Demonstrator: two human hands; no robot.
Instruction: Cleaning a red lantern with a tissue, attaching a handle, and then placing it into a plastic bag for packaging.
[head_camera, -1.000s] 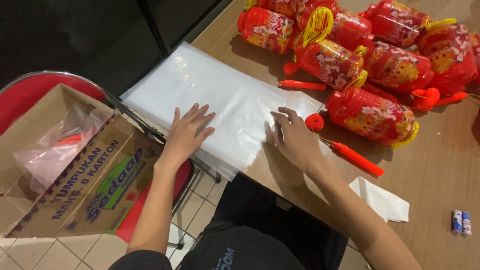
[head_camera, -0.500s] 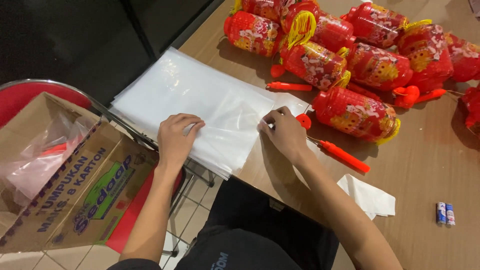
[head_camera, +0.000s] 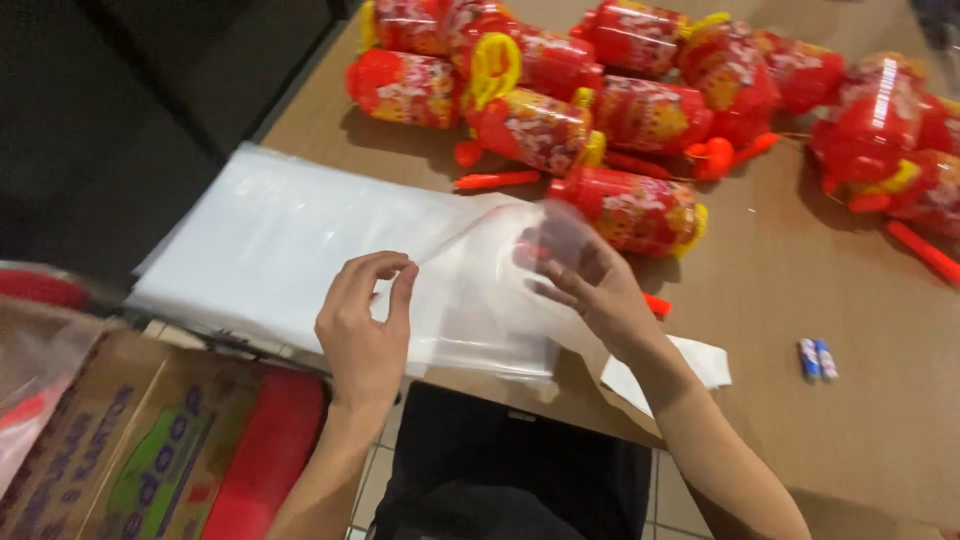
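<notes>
A: How are the fingers being held?

B: The left hand (head_camera: 362, 335) is being kept curled, thumb and fingertips pinched together on the top clear plastic bag (head_camera: 480, 290), whose edge is being raised off the stack of bags (head_camera: 260, 240) under the fingers. The right hand (head_camera: 590, 285) is being held with its fingers spread apart, and part of the lifted film is being draped over them, so they are being seen through it. Whether the film is being gripped there cannot be told.

A: What is being seen just beyond the fingers?

B: Past the right fingertips, a red lantern toy (head_camera: 630, 208) is being shown lying on its side, with a small red stick (head_camera: 655, 305) beside the knuckles. A white paper slip (head_camera: 690, 365) is lying by the right wrist. Farther right, two small batteries (head_camera: 816, 358) are lying on the brown table (head_camera: 850, 420).

A: And farther out?

B: More red lanterns (head_camera: 640, 80) are being shown heaped well beyond the fingers. Below the left wrist, a cardboard box (head_camera: 110, 450) is resting on a red chair (head_camera: 265, 455).
</notes>
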